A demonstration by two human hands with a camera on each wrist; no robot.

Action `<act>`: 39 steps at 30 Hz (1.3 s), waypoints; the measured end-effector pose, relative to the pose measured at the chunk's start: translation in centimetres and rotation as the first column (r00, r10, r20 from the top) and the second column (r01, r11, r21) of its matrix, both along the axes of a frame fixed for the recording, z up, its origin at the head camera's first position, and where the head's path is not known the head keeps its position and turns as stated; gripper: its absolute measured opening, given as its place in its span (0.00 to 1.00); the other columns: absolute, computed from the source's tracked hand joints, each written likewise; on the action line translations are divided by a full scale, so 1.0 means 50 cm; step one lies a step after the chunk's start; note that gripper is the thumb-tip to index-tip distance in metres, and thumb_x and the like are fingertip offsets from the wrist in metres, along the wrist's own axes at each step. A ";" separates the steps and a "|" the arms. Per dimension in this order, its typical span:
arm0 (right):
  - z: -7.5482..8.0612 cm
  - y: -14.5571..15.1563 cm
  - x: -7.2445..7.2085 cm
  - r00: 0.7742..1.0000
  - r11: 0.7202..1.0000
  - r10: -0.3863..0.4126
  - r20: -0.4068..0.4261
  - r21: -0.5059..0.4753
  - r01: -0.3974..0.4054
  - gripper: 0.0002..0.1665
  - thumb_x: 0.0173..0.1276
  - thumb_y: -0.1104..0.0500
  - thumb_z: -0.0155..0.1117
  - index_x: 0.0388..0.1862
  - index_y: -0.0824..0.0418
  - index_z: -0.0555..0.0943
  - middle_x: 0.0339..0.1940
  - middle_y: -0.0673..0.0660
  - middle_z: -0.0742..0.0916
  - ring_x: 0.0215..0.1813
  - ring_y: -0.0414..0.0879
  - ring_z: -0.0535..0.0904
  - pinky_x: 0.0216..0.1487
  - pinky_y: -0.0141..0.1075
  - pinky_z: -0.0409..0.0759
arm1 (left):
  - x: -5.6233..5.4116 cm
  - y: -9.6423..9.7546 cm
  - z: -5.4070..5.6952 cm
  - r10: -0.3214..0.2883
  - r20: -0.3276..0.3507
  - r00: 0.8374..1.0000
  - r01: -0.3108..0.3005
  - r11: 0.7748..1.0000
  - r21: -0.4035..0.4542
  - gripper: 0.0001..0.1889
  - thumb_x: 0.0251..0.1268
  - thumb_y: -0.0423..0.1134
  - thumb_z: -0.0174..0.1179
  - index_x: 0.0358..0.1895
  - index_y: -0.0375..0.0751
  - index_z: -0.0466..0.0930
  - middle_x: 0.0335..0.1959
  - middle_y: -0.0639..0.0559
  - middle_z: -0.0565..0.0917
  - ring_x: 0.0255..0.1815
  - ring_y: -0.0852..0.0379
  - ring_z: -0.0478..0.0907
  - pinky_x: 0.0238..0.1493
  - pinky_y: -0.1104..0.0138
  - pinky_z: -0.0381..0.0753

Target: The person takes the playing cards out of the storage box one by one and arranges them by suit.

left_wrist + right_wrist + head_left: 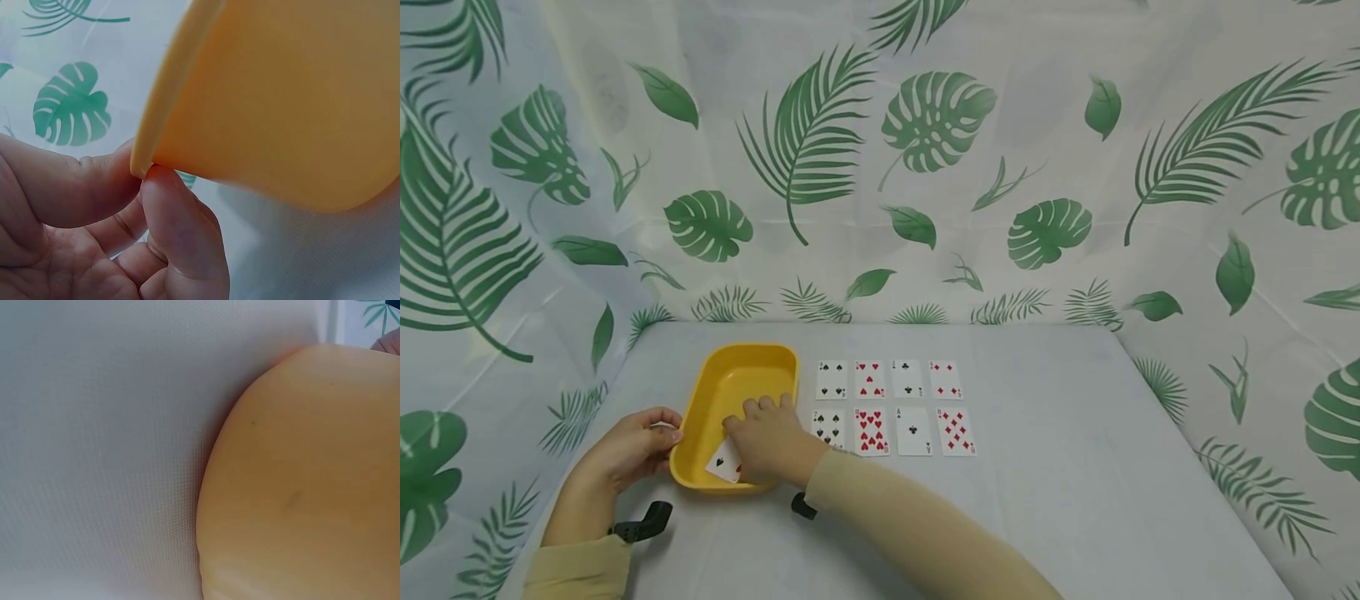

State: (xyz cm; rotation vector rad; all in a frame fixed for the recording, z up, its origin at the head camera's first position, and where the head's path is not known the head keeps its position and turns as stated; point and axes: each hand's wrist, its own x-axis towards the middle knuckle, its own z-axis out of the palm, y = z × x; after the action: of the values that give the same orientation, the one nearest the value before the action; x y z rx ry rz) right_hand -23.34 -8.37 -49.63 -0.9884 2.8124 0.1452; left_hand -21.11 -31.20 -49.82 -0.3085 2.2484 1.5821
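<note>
A yellow plastic tray [747, 371] stands on the left part of the table. My left hand [638, 446] pinches its left rim between thumb and fingers; the left wrist view shows the grip close up on the rim [165, 103]. My right hand [771, 437] reaches down into the tray over playing cards [722, 462], one showing a black spade mark and a bit of red beside it. Its fingertips are hidden, so I cannot tell whether they grip a card. Only the tray's outer wall [300, 456] fills the right wrist view, with the right hand out of sight.
Face-up playing cards [913, 432] lie in two rows right of the tray, the lower left one partly behind my right hand. A pale cloth [1060, 467] covers the table. Leaf-patterned sheets [955, 200] hang behind and at both sides.
</note>
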 end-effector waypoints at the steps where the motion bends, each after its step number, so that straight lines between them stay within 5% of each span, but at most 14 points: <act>1: -0.001 0.000 -0.001 1.000 1.000 0.002 0.001 -0.001 -0.002 0.48 0.60 0.30 0.78 0.77 0.35 0.72 0.68 0.46 0.80 0.66 0.46 0.74 0.74 0.52 0.68 | 0.000 0.000 0.000 0.002 0.001 1.000 -0.002 1.000 0.002 0.13 0.81 0.32 0.55 0.59 0.29 0.70 0.34 0.52 0.81 0.33 0.54 0.79 0.35 0.63 0.85; 39: -0.004 0.002 0.000 1.000 1.000 0.004 -0.019 -0.008 -0.004 0.48 0.60 0.28 0.77 0.77 0.36 0.72 0.67 0.47 0.82 0.65 0.47 0.76 0.71 0.50 0.71 | 0.000 -0.001 0.002 0.007 0.017 1.000 -0.007 1.000 0.027 0.11 0.80 0.32 0.56 0.57 0.31 0.71 0.32 0.52 0.82 0.32 0.54 0.79 0.35 0.63 0.85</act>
State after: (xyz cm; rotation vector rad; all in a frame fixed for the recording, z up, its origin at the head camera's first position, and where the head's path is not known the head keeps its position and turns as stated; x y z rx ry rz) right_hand -23.35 -8.25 -49.85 -1.0003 2.8306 0.1448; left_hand -21.10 -31.24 -49.71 -0.3213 2.2142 1.6057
